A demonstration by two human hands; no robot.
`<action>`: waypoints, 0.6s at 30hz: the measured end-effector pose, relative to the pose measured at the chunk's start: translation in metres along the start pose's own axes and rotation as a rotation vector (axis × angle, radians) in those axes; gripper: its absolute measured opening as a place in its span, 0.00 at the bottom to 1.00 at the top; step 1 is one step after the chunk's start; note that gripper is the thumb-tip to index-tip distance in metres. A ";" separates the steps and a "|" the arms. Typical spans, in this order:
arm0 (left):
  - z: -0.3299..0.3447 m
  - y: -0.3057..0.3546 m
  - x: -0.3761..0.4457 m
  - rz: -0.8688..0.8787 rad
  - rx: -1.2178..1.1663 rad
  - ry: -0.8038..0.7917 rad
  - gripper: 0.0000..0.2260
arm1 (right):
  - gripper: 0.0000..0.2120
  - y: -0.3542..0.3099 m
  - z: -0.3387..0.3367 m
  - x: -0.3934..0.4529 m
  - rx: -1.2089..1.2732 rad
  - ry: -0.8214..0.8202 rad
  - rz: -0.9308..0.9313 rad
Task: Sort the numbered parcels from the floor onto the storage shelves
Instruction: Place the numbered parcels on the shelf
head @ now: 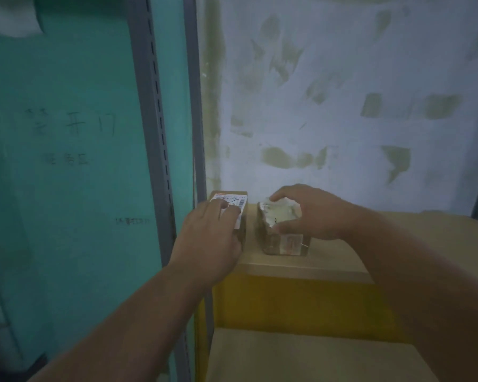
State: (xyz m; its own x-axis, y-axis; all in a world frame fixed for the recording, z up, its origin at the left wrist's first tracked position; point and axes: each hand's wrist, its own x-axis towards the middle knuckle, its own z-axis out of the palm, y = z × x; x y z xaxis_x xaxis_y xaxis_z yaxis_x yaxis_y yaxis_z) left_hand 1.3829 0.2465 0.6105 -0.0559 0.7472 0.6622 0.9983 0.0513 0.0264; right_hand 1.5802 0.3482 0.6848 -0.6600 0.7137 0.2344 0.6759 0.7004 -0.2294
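On the tan wooden shelf, left hand fingers grip a small brown cardboard parcel with white barcode label; right hand fingers clasp a tape-wrapped cardboard parcel, its red writing unreadable.

Dim, bluish, soft picture; brightest patch on the wall, edges bowed, foreground arms blurred and dark.
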 end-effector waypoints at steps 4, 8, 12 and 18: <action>-0.004 0.009 -0.033 -0.042 -0.016 0.023 0.16 | 0.22 -0.026 0.004 -0.021 0.048 0.233 -0.129; -0.016 0.005 -0.073 -0.097 -0.058 0.047 0.16 | 0.18 -0.068 0.015 -0.050 0.149 0.335 -0.221; -0.043 -0.029 -0.127 -0.182 -0.035 0.101 0.16 | 0.22 -0.131 0.024 -0.064 0.154 0.362 -0.336; -0.101 -0.133 -0.231 -0.332 0.046 0.048 0.19 | 0.25 -0.271 0.071 -0.075 0.222 0.366 -0.505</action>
State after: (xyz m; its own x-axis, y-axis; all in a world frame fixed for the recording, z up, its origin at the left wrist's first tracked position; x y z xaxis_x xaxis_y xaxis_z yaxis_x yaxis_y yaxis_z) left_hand 1.2647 0.0001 0.5294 -0.3759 0.6529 0.6576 0.9241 0.3171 0.2134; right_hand 1.4229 0.1053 0.6626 -0.6976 0.2765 0.6610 0.2032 0.9610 -0.1875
